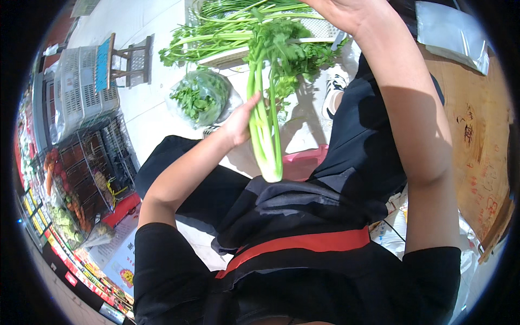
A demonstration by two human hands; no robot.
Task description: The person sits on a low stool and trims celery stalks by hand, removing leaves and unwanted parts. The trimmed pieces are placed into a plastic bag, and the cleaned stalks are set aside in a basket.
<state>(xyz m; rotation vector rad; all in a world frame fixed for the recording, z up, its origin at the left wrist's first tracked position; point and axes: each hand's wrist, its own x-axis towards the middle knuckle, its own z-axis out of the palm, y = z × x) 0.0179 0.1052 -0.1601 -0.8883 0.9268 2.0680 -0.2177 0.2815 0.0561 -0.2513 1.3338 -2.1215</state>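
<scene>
My left hand [239,122] grips a bunch of celery [262,134] by its stalks. The pale root end points down over my lap, and the leafy tops reach up toward a white perforated plastic basket [225,58]. Long green stalks [219,38] with leaves lie across that basket. At the top edge, my right hand [345,14] is raised over the basket's right side; its fingers are mostly cut off by the frame. Below it shows a pale, blade-like piece [338,40], which I cannot identify for certain.
A clear plastic bag of leafy greens [199,97] rests on the pale floor. Under my lap shows a pink plastic container [304,162]. To the left are a small blue-topped stool [104,65], a grey crate [83,77] and a wire rack [99,162]. A wooden board [475,134] stands right.
</scene>
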